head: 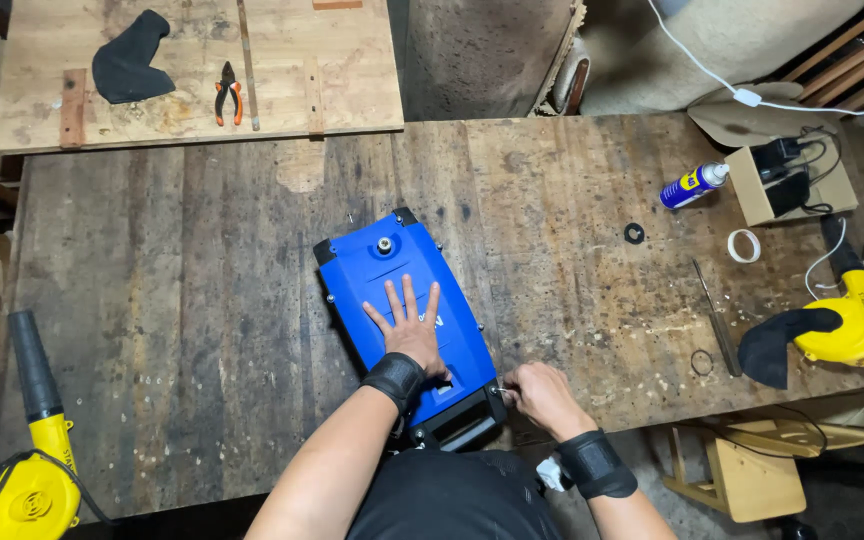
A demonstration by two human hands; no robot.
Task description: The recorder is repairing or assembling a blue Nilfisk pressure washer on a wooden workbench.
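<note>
A blue box-shaped machine housing (392, 270) with black corner pieces lies flat on the worn wooden workbench (202, 290), tilted a little to the left. My left hand (407, 325) rests palm-down on its blue top, fingers spread. My right hand (542, 395) is at the near right corner of the housing, fingers pinched around something small and metallic there; what it is cannot be made out. Both wrists wear black bands.
On the bench lie a blue spray can (692, 185), a black washer (634, 233), a white tape ring (744, 245), a thin screwdriver (717, 315) and a yellow power tool (852, 325). A yellow blower (32, 440) sits at left. Orange-handled pliers (229, 95) lie on a plywood board.
</note>
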